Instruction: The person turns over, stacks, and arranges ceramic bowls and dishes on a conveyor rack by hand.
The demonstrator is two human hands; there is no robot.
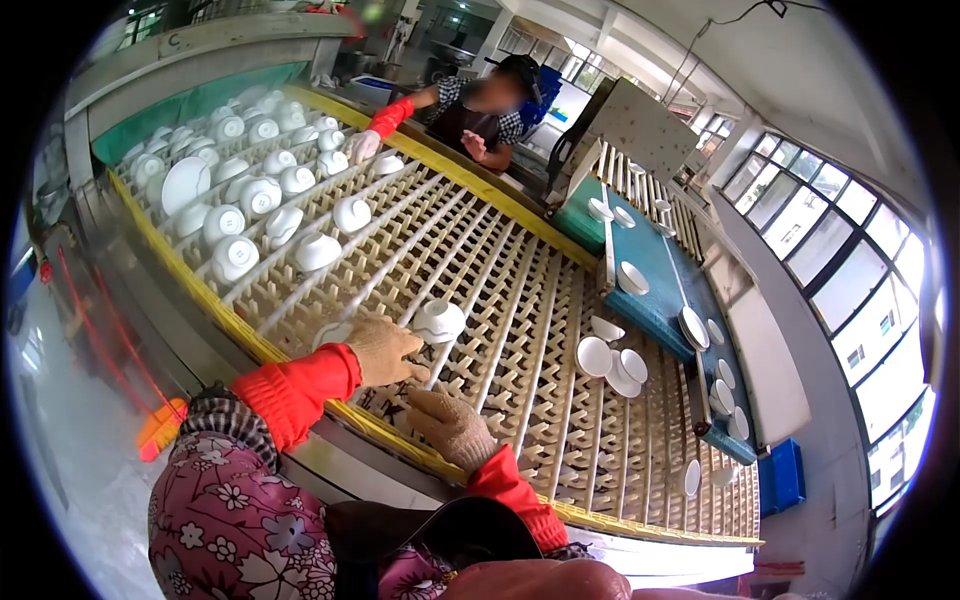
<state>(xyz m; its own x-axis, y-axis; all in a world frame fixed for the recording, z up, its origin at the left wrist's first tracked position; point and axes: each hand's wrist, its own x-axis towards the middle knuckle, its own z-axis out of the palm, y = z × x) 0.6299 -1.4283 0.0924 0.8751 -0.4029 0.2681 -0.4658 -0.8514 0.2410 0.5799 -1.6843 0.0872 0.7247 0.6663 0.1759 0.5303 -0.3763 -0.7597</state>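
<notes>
My left hand [385, 350], in a tan knit glove with a red sleeve, reaches over the slatted conveyor [540, 330]. Its fingers are stretched out, and nothing shows in them. Just beyond the fingertips an upside-down white bowl [440, 320] rests on the slats. A second white bowl [333, 334] is partly hidden behind my left wrist. Closer to the conveyor's near edge, my right hand [450, 425] wears the same kind of glove. Its fingers are loosely extended and apart, holding nothing I can see.
Many white bowls [235, 258] crowd the conveyor's left end. Several white dishes [594, 356] lie to the right. A blue-green belt [650, 270] carries more dishes. Across the conveyor, a co-worker's red-sleeved hand [363, 147] touches the bowls. Yellow rails [460, 185] run along both sides.
</notes>
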